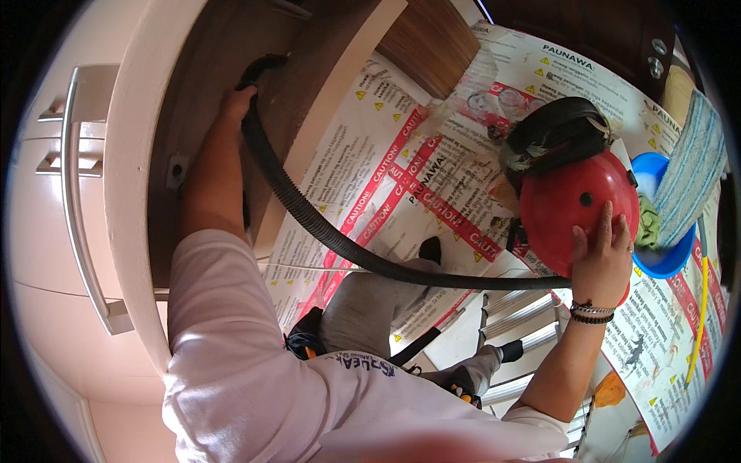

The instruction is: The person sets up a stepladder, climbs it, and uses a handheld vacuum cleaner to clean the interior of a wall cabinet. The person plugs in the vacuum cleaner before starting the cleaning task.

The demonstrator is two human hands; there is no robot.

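My left hand [238,101] reaches into a dark brown cabinet compartment [223,35]. It is closed around the front end of a black corrugated vacuum hose [324,234], whose tip touches or nearly touches the panel. From there the hose sags across my front towards a red and black canister vacuum cleaner [556,199] on my right. Flat against its red body lies my right hand [605,260], fingers spread. The hose's far end disappears behind that hand. What supports the vacuum is hidden.
An aluminium stepladder [518,315] is below me. Printed protective sheeting [457,202] covers the floor. At right, a blue basin [666,266] holds suds, a green cloth [648,223] and a striped mop pad [689,173]. A yellow pole [700,318] lies nearby. Left is a cabinet handle [75,202].
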